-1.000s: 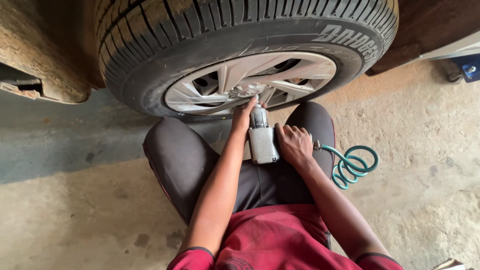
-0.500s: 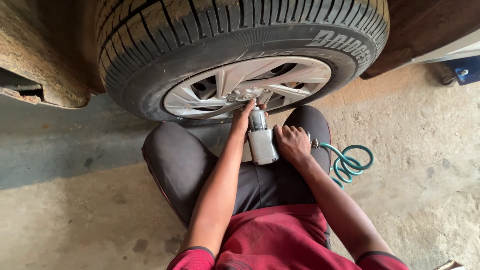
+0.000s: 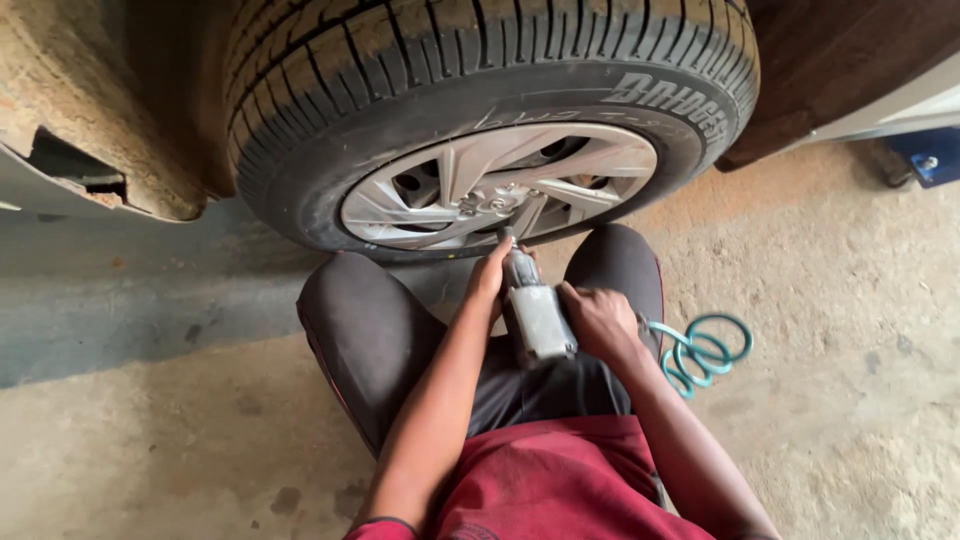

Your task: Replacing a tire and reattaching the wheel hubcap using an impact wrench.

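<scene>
Since the earlier frames the impact wrench point(image 3: 535, 310) has come back off the hub, its nose now just short of the wheel point(image 3: 500, 190) instead of up against the centre; both hands came back w/ it; view itself shifted a little, the tyre sitting higher and further right in frame.

Left hand point(image 3: 492, 275) curled round the wrench's front end, near the socket, fingers wrapped on the dark nose; right hand point(image 3: 598, 318) clenched on the rear/handle side of the grey body, knuckles up; exact trigger finger can't be told from this angle.

Wrench lies roughly upright in the picture, pointing at the lower part of the silver spoked rim, between the person's two knees in dark trousers; red shirt at bottom edge.

Teal coiled air hose point(image 3: 705, 350) on the concrete floor point(image 3: 180, 440) just beside the right knee, running in behind the right hand.

Tyre point(image 3: 480, 70) black, deep tread, dusty; muddy wheel arch point(image 3: 110, 110) to the left; blue object point(image 3: 925, 155) at far right edge, partly cut off.
</scene>
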